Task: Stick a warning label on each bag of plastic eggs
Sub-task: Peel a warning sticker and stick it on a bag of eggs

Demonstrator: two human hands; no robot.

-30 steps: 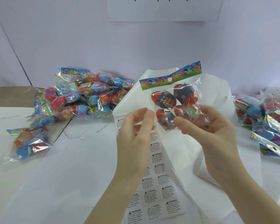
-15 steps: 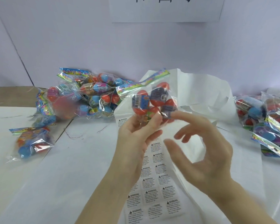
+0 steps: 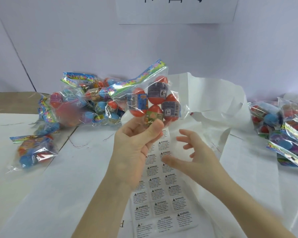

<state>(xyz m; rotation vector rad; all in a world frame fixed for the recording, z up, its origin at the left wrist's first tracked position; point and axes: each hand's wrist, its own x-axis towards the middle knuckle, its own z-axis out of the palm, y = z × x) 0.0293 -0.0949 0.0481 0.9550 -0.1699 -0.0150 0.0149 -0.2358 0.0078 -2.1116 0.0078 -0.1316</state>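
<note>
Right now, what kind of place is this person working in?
Probably a packing or labelling table in a small workshop. A sheet of warning labels lies on the paper-covered table, piles of bagged eggs sit at both sides, and the left hand holds up one bag of plastic eggs.

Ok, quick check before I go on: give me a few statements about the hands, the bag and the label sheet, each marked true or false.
1. The left hand holds the bag up off the table. True.
2. The right hand grips the bag too. False: it is open, below and to the right of the bag, holding nothing.
3. The label sheet lies on the table under the hands. True.
4. The eggs in the held bag are mostly blue. False: they are red-orange with printed bands.
5. More bags lie piled at the left and at the right. True.
</note>
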